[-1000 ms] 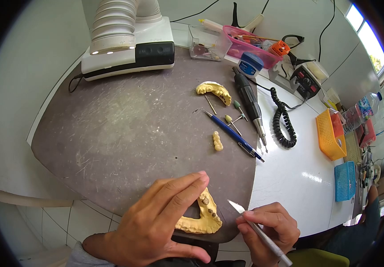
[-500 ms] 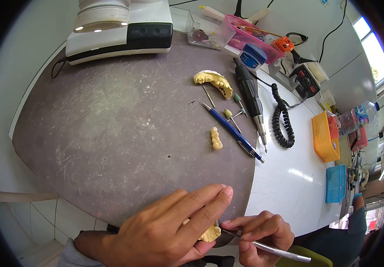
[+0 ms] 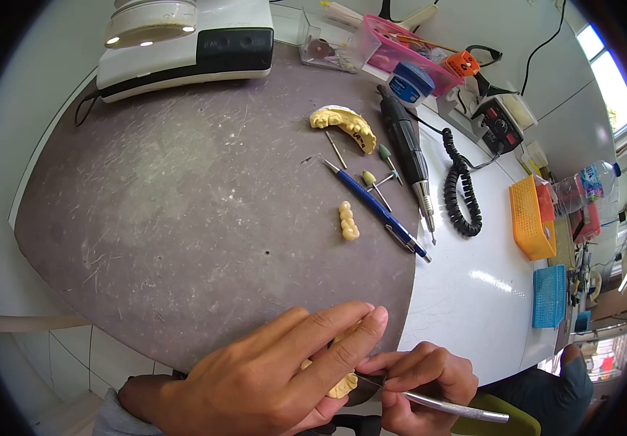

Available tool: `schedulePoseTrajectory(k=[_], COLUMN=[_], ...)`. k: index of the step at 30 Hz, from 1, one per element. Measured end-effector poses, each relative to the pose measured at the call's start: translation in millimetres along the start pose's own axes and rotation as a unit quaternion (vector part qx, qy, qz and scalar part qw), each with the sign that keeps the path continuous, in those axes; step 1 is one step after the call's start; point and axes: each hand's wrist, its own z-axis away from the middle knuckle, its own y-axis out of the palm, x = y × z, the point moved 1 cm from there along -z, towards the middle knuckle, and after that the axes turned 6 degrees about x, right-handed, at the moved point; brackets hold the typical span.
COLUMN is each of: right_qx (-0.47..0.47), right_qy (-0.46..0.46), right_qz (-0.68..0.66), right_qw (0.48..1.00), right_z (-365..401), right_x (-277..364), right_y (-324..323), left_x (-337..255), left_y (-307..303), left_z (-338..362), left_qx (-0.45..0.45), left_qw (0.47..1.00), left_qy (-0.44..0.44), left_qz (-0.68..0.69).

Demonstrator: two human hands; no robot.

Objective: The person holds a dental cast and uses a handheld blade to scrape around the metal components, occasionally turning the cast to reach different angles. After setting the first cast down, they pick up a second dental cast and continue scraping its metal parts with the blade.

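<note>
My left hand grips a yellow plaster dental cast at the near edge of the dark work mat; the fingers cover most of the cast. My right hand holds a thin metal scalpel, whose blade tip rests against the cast's right side. Farther up the mat lie a small yellow tooth piece, a blue pen and a second yellow cast.
A black rotary handpiece with coiled cord lies right of the mat, with small burs beside it. A white suction unit stands at the back. Pink tray, orange basket and blue basket sit on the white bench.
My left hand has closed over the cast and drawn it nearer to me. My right hand has brought the scalpel's blade from the air onto the cast. The view has tilted down slightly.
</note>
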Motion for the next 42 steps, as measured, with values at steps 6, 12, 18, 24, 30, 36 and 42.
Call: schedulePoseTrajectory(k=[6, 12, 18, 24, 30, 36, 42], right_qx=[0.007, 0.015, 0.041, 0.038, 0.038, 0.051, 0.063], right_qy=[0.019, 0.034, 0.054, 0.062, 0.065, 0.06, 0.061], right_qz=[-0.005, 0.006, -0.004, 0.009, 0.004, 0.0, -0.003], right_qw=[1.0, 0.999, 0.998, 0.997, 0.997, 0.997, 0.996], right_z=[-0.5, -1.4, -4.1, -4.7, -5.2, -9.5, -8.7], right_x=[2.8, 3.3, 3.4, 5.2, 3.6, 3.7, 0.8], right_y=[0.1, -1.4, -6.7, -4.8, -5.3, -8.4, -10.0], left_x=[0.6, 3.2, 5.0, 6.5, 7.0, 5.1, 5.0], left_y=[1.3, 2.9, 2.7, 4.6, 6.1, 5.5, 4.5], left_z=[0.1, 2.6, 2.9, 3.5, 3.7, 4.2, 4.6], left_qx=[-0.004, -0.004, 0.011, 0.003, -0.004, 0.008, 0.014], left_qw=[1.0, 1.0, 1.0, 1.0, 1.0, 0.999, 1.0], left_qy=[0.003, 0.004, 0.016, 0.023, 0.028, 0.018, 0.013], left_qz=[-0.001, -0.002, -0.003, -0.005, -0.013, -0.029, -0.019])
